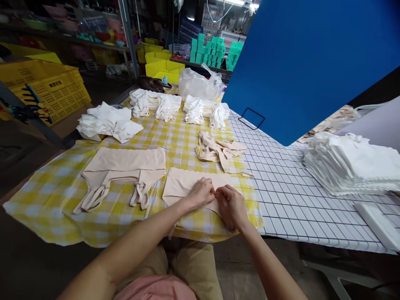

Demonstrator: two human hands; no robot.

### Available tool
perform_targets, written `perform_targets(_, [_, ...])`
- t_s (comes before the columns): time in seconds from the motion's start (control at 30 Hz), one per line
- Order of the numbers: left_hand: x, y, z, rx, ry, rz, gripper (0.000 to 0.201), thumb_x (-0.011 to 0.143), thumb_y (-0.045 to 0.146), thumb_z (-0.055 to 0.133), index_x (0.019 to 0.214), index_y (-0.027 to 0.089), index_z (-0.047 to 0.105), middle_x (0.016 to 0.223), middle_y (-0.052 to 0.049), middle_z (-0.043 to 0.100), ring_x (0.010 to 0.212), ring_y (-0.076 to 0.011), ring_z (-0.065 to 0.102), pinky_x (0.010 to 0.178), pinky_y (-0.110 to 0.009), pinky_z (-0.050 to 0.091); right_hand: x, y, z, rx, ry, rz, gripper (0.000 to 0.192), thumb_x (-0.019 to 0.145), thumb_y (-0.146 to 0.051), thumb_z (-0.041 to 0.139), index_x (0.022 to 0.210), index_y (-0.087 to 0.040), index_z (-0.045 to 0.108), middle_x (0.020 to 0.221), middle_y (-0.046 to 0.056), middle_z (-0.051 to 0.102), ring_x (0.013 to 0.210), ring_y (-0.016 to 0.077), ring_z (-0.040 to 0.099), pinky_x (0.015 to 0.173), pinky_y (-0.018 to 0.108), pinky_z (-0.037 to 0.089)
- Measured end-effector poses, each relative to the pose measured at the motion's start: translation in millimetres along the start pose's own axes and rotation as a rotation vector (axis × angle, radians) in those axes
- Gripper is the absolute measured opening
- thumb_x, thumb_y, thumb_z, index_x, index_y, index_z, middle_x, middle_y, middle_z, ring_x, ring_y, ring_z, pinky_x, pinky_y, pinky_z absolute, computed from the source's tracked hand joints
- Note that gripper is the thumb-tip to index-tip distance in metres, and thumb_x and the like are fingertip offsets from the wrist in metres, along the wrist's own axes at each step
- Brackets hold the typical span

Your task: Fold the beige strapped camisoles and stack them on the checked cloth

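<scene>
The beige garment [175,183] lies flat at the near edge of the surface [178,143], its long axis running left to right, its scalloped edge pointing away from the person and its straps toward them. A second beige garment [128,160] lies just left of it, pointing the same way; a crumpled beige piece [215,148] lies just beyond it.

Farther beyond the beige garment are bundles of white garments [168,106] and a clear plastic bag [198,85]. A checked yellow cloth lies under it, and a white grid-patterned cover [281,200] is to its right, with a large blue panel [306,62] and a white stack [350,162]. Yellow crates [59,91] and green boxes [208,52] stand far behind it.

Both forearms reach in from the near side. The left hand [203,192] and right hand [233,204] meet over the beige garment, fingers pinched on its fabric; the exact bit gripped is too small to tell.
</scene>
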State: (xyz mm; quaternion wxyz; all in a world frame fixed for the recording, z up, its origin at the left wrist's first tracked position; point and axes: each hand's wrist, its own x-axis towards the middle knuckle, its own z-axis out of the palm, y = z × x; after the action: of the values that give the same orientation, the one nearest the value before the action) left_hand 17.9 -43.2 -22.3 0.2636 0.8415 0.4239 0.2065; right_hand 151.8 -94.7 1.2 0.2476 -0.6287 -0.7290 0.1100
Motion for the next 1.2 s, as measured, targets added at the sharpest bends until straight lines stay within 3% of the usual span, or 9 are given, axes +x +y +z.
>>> perform_targets(0.2, [0,5,-3.6,-0.019,-0.005,-0.021,0.011,0.071,0.013,0.055,0.067,0.016,0.064,0.079,-0.003,0.061,0.082,-0.0172,0.053,0.075,-0.026,0.043,-5,-1,-4,-0.301,-0.075,-0.070,0.025,0.082,-0.016,0.039,0.069,-0.020,0.059,0.068,0.004,0.056,0.057,0.0146,0.050,0.052,0.026,0.026])
perform_targets(0.37, [-10,7,-15.3,0.060,-0.063,0.033,0.016,0.076,0.013,0.052,0.076,0.018,0.067,0.086,-0.003,0.062,0.088,-0.0180,0.053,0.078,-0.028,0.044,-21,-6,-9,0.014,-0.036,0.150,0.018,0.083,-0.032,0.043,0.082,-0.020,0.057,0.062,0.001,0.056,0.052,0.0144,0.049,0.051,0.024,0.032])
perform_targets(0.53, [-43,0,-31.8,0.137,-0.146,0.187,0.026,0.078,0.015,0.052,0.101,0.020,0.063,0.119,-0.005,0.057,0.112,-0.0197,0.047,0.095,-0.034,0.038,-65,-10,-19,0.281,-0.074,0.252,0.029,0.080,-0.046,0.047,0.090,-0.020,0.055,0.058,-0.002,0.051,0.054,0.0149,0.050,0.051,0.023,0.039])
perform_targets(0.77, [-98,-32,-60.1,0.229,-0.159,0.053,0.039,0.084,0.016,0.045,0.123,0.021,0.050,0.137,-0.006,0.043,0.130,-0.0192,0.032,0.109,-0.043,0.018,-139,-7,-12,0.112,0.145,0.193,0.025,0.081,-0.038,0.053,0.100,-0.023,0.059,0.094,0.009,0.064,0.088,0.0256,0.058,0.074,0.037,0.044])
perform_targets(0.87, [-117,-42,-74.4,0.235,-0.112,-0.018,0.042,0.084,0.015,0.044,0.125,0.022,0.049,0.137,-0.005,0.043,0.129,-0.0181,0.034,0.109,-0.042,0.020,-156,-17,4,0.072,0.174,0.043,0.023,0.079,-0.027,0.054,0.102,-0.024,0.060,0.101,0.011,0.061,0.095,0.0278,0.055,0.079,0.041,0.043])
perform_targets(0.97, [-131,-42,-79.8,0.213,-0.114,-0.068,0.042,0.085,0.017,0.044,0.127,0.022,0.047,0.138,-0.005,0.041,0.129,-0.0174,0.034,0.109,-0.042,0.021,-155,-42,37,0.334,-0.123,-0.015,0.025,0.082,-0.022,0.048,0.103,-0.026,0.062,0.100,0.009,0.061,0.093,0.0231,0.057,0.078,0.036,0.046])
perform_targets(1.03, [-137,-39,-76.2,0.195,-0.122,-0.093,0.042,0.084,0.019,0.046,0.127,0.022,0.047,0.138,-0.005,0.041,0.130,-0.0179,0.032,0.109,-0.042,0.022,-145,-63,66,0.547,-0.261,0.100,0.032,0.082,-0.026,0.048,0.111,-0.024,0.058,0.108,0.010,0.060,0.101,0.0229,0.055,0.083,0.036,0.045])
perform_targets(1.1, [-141,-36,-69.3,0.185,-0.110,-0.128,0.044,0.083,0.022,0.050,0.127,0.021,0.046,0.139,-0.007,0.039,0.131,-0.0193,0.030,0.108,-0.042,0.023,-130,-81,94,0.726,-0.266,0.278,0.042,0.079,-0.035,0.052,0.118,-0.021,0.054,0.117,0.012,0.056,0.108,0.0246,0.052,0.086,0.036,0.045])
perform_targets(1.2, [-143,-31,-60.4,0.184,-0.079,-0.166,0.051,0.081,0.023,0.054,0.130,0.020,0.043,0.142,-0.009,0.033,0.133,-0.0217,0.025,0.107,-0.043,0.025,-112,-97,116,0.935,-0.311,0.378,0.041,0.076,-0.048,0.056,0.103,-0.019,0.061,0.105,0.010,0.061,0.098,0.0238,0.055,0.079,0.033,0.046])
